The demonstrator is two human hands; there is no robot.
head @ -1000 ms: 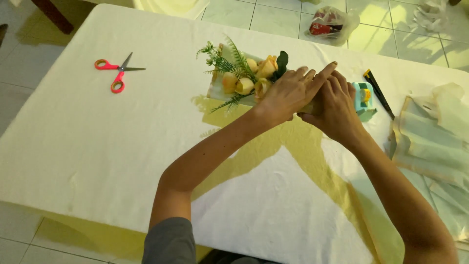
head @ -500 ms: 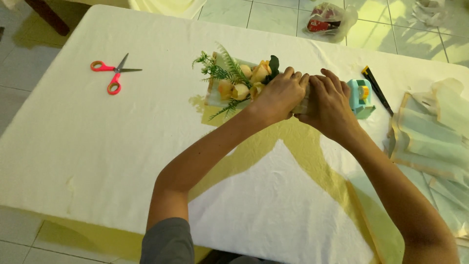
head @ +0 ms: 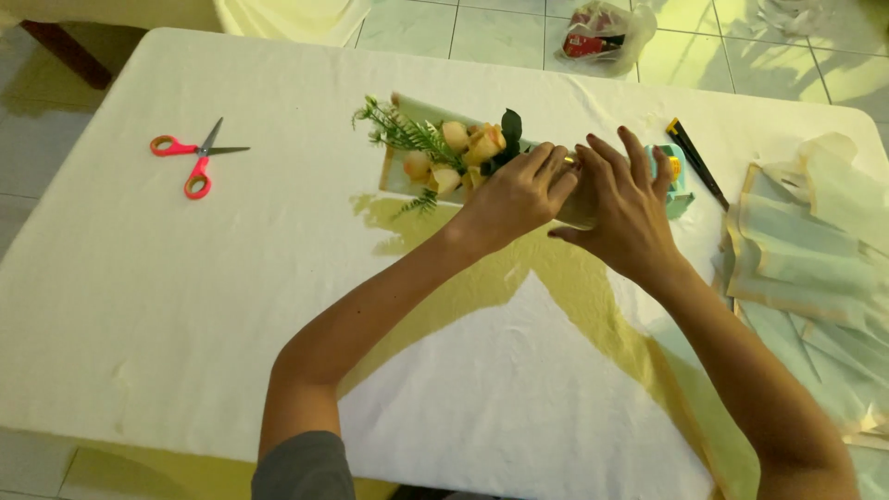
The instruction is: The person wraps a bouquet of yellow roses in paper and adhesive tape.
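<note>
Left hand (head: 517, 193): fingers curled and pressed together, clamped over the stems of the bouquet (head: 444, 153) just below the blooms; knuckles up, forearm running in from the near side.
Right hand (head: 622, 204): fingers slightly spread and bent, laid on the right side of the wrap, fingertips touching the left hand; cannot tell what the palm covers.
Bouquet: lies on its side at the far middle of the table (head: 139, 306), heads pointing left; pale yellow buds, fern sprigs and 1 dark leaf show. It rests on a pale paper sheet (head: 400, 178) whose corners stick out behind the flowers.
Tape dispenser (head: 679, 174): teal, just right of the right hand, partly hidden by the fingers.
Knife (head: 696, 162): black and yellow utility cutter, lying slantwise just right of the dispenser.
Scissors (head: 190, 159): red handles, blades shut and pointing right, far left of the table, well apart from both hands.
Paper stack (head: 815, 241): pale, gold-edged sheets, loosely piled at the right edge of the table.
Table: covered in a white cloth, with a yellow sheet under it showing at the near edge.
Bag (head: 600, 32): clear plastic with something red inside, on the tiled floor beyond the far edge.
</note>
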